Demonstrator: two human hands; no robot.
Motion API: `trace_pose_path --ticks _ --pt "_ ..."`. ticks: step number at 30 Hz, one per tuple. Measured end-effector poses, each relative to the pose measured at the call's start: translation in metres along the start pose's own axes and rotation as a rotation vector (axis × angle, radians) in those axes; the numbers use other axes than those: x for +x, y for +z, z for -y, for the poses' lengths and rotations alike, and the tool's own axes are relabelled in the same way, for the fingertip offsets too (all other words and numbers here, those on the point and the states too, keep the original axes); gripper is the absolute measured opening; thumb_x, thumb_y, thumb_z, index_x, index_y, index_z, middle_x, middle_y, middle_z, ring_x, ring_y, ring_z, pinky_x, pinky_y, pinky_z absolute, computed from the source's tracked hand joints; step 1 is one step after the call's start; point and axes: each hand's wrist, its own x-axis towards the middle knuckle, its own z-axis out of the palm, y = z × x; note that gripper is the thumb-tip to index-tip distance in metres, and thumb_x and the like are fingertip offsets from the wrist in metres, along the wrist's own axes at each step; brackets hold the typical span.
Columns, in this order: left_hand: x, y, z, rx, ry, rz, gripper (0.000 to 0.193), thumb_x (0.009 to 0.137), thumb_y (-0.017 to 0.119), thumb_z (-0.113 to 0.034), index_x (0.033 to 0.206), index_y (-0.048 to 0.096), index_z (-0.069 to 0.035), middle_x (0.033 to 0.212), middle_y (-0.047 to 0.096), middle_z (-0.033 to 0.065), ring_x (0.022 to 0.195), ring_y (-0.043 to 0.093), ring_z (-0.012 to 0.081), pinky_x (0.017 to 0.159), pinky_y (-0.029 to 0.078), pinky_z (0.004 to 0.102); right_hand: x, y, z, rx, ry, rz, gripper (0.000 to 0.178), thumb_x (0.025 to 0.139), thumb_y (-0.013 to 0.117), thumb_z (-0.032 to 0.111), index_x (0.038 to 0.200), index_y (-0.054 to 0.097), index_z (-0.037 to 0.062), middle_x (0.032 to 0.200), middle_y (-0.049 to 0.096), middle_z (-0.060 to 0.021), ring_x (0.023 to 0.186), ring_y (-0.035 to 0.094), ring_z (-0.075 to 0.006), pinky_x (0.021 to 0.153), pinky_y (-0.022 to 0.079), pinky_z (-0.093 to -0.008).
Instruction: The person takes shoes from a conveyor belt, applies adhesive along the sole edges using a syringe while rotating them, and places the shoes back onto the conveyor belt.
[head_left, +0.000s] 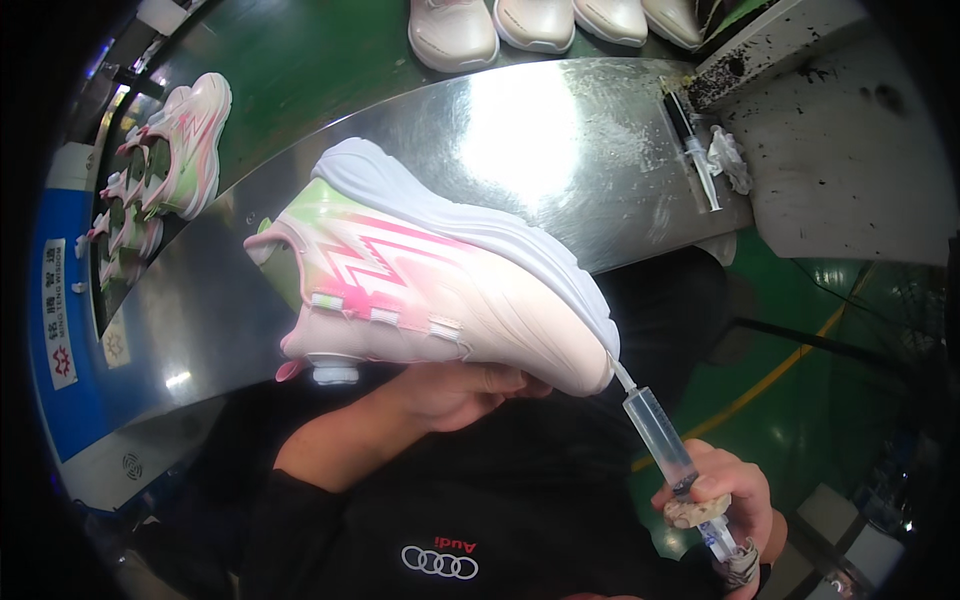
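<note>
A pink, cream and pale green sneaker (430, 270) lies tilted on its side in the air, its white sole (500, 225) facing away from me and its toe to the right. My left hand (465, 393) supports it from beneath, with the fingers partly hidden behind the upper. In my right hand (735, 485) is a clear syringe (660, 435), gripped around its lower barrel and plunger, where some tan wrapping shows. The syringe's narrow tip meets the toe, at the seam between sole and upper.
Beyond the shoe curves a shiny metal worktable (400, 115). A black-and-white slim tool (695, 155) and crumpled tissue (735, 160) lie at its right end, beside a stained grey panel (850, 150). More sneakers (195, 145) stand at left; cream shoes (455, 35) line the green surface behind.
</note>
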Motion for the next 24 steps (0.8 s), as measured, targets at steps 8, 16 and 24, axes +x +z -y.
trace_pose_path --ticks 8,16,24 --pt "0.019 0.004 0.000 -0.020 0.059 0.027 0.030 0.080 0.061 0.001 0.109 0.056 -0.005 0.106 0.060 0.0088 0.100 0.057 0.0203 0.088 0.048 0.0339 -0.006 0.003 -0.009 -0.241 -0.135 0.001 0.075 0.066 0.070 0.059 0.115 0.048 0.0075 0.098 0.058 -0.0152 0.077 0.053 -0.0208 0.069 0.035 -0.0313" --pt "0.032 0.010 -0.003 -0.097 0.106 0.084 0.025 0.082 0.059 0.000 0.106 0.059 -0.007 0.101 0.062 0.0054 0.098 0.059 0.0161 0.085 0.051 0.0295 -0.002 0.008 -0.027 -0.510 -0.247 0.079 0.085 0.056 0.076 0.060 0.118 0.046 0.0093 0.104 0.054 -0.0138 0.080 0.048 -0.0220 0.066 0.033 -0.0325" --pt "0.035 0.023 -0.005 -0.109 0.120 0.102 0.028 0.083 0.061 -0.006 0.110 0.055 -0.004 0.105 0.061 0.0108 0.097 0.060 0.0192 0.076 0.054 0.0259 0.010 0.025 -0.047 -0.855 -0.427 -0.062 0.072 0.059 0.076 0.049 0.112 0.051 0.0075 0.098 0.055 -0.0095 0.065 0.040 -0.0174 0.056 0.031 -0.0287"
